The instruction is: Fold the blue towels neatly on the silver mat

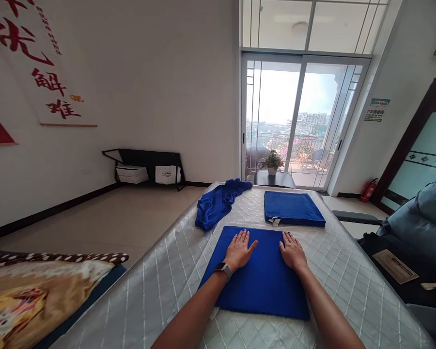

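Observation:
A folded blue towel (263, 283) lies flat on the silver quilted table (160, 286) in front of me. My left hand (239, 250), with a watch on its wrist, rests palm down on the towel's far left part, fingers stretched out. My right hand (292, 250) lies flat on its far right part, fingers also spread. Neither hand grips anything. Beyond them sits a neat stack of folded blue towels (292, 208). A crumpled blue towel (218, 202) lies at the table's far left corner.
A patterned blanket (29, 291) lies at the lower left. A dark massage chair (417, 242) stands to the right. A low black bench (147, 162) with white boxes stands against the far wall. A potted plant (272, 162) and a small table stand before the glass sliding door.

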{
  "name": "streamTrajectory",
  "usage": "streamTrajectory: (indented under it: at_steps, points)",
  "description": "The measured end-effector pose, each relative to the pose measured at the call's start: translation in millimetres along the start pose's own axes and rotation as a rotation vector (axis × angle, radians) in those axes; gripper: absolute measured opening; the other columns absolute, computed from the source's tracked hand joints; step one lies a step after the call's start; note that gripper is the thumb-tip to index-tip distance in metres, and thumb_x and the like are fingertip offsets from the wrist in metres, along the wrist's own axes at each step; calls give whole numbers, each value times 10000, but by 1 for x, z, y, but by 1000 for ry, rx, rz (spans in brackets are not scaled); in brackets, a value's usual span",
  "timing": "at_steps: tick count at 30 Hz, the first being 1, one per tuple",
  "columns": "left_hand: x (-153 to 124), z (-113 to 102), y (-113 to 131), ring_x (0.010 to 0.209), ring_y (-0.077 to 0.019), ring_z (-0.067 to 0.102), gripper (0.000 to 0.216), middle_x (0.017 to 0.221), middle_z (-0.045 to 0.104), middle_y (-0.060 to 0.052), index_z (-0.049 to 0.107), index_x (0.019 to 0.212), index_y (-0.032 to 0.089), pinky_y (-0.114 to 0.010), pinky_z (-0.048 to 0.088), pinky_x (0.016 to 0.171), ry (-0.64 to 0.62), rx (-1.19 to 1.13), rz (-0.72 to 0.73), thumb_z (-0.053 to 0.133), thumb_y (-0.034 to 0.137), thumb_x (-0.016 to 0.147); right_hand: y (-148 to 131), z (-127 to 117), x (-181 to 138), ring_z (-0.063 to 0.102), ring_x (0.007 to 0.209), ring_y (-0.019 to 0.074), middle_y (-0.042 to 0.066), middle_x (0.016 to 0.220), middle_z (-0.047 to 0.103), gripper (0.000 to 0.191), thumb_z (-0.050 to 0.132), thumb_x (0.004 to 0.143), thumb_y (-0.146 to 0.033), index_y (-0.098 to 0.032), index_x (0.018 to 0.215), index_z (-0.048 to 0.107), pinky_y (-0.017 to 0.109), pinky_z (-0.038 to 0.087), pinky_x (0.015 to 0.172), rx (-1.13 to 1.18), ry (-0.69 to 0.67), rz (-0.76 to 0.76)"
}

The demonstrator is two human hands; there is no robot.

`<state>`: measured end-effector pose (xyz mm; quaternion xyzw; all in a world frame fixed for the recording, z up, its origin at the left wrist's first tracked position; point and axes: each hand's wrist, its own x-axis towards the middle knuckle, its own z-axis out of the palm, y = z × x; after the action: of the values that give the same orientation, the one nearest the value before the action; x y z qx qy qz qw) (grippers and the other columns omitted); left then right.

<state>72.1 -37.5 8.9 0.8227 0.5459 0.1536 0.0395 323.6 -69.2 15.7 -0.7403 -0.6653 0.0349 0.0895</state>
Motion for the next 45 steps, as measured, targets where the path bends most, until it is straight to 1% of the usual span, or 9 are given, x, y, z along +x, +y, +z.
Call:
streamTrajectory:
  at_steps: [4,7,19,25,27,30,32,38,45]
  points:
    - [-12,-11,-51,1536,-292,260,875,1634,337,-173,348,1566,84,-482,220,1250,28,62,-110,112,698,989,1,0,0,159,1550,171,40,1679,232,653,229,1027,-433,-145,1612,239,345,72,1248,8,-11,3]
    - [-19,-12,-66,1532,-294,268,919,1636,315,-196,342,1558,39,-461,235,1246,39,73,-131,102,714,983,0,-3,-1,155,1550,172,40,1678,238,655,228,1027,-440,-148,1612,238,353,79,1247,7,-13,8]
    - [-19,-4,-69,1527,-310,279,930,1625,333,-217,351,1552,28,-459,244,1239,72,60,-139,128,724,978,-8,-10,-8,198,1539,158,46,1662,288,633,229,1029,-414,-152,1604,269,338,125,1236,-52,19,4]
    - [-19,-6,-69,1525,-307,286,945,1626,332,-224,357,1545,17,-453,242,1234,59,66,-136,73,717,977,-21,-23,-21,146,1554,204,78,1668,262,606,276,1001,-278,-120,1585,316,414,8,1253,-92,125,4]
    - [-19,-5,-70,1523,-306,291,931,1624,338,-219,360,1547,31,-455,246,1231,68,64,-130,82,714,980,-23,-27,-31,178,1547,206,79,1653,303,593,264,1001,-264,-122,1570,355,412,38,1253,-98,135,3]
    - [-19,-2,-73,1520,-307,300,901,1619,355,-206,362,1553,62,-469,254,1226,94,60,-124,105,711,984,-23,-26,-51,229,1535,219,86,1639,329,595,243,1017,-314,-118,1565,366,406,150,1240,-80,72,-13]
    - [-20,0,-75,1516,-314,307,896,1615,361,-210,363,1554,62,-483,262,1223,105,58,-127,125,712,985,-21,-21,-65,225,1536,222,81,1653,289,613,231,1022,-348,-114,1580,331,403,177,1235,-67,14,-37]
    - [-21,5,-81,1502,-319,338,868,1604,383,-210,371,1552,60,-487,290,1220,137,76,-109,165,693,995,-20,-5,-86,117,1560,232,92,1680,178,722,194,1023,-505,-80,1606,214,419,138,1249,-24,-47,25]
    - [-23,5,-85,1512,-311,316,868,1607,357,-237,364,1538,5,-487,273,1230,112,135,-103,166,665,1009,-19,-10,-87,87,1563,219,81,1686,138,716,170,1025,-498,-83,1607,199,424,89,1256,-31,-90,7]
